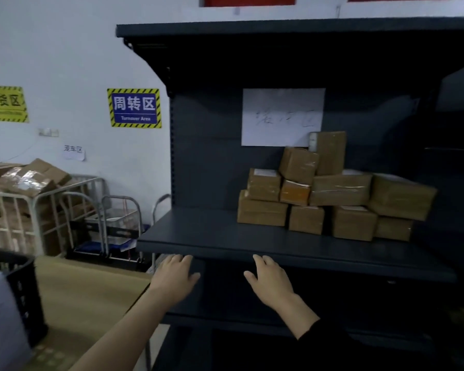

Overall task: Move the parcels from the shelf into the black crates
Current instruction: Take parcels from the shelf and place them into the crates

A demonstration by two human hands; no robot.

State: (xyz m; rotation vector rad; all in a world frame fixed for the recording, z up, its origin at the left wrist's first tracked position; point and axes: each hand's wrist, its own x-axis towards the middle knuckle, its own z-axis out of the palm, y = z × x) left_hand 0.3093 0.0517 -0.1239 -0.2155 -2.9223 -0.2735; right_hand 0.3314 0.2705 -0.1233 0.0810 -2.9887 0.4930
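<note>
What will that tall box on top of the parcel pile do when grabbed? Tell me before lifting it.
The tall box stands on end atop the parcel pile, so it may tip if nudged. It looks like rigid cardboard, probably holding its shape. Its glossy tape may feel slippery. Both the left hand and right hand are open and free.

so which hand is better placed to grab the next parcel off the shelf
Probably right. The right hand hovers open below the dark metal shelf's front edge, nearer the stacked brown cardboard parcels on its right side. The left hand, also open, sits further from them.
</note>
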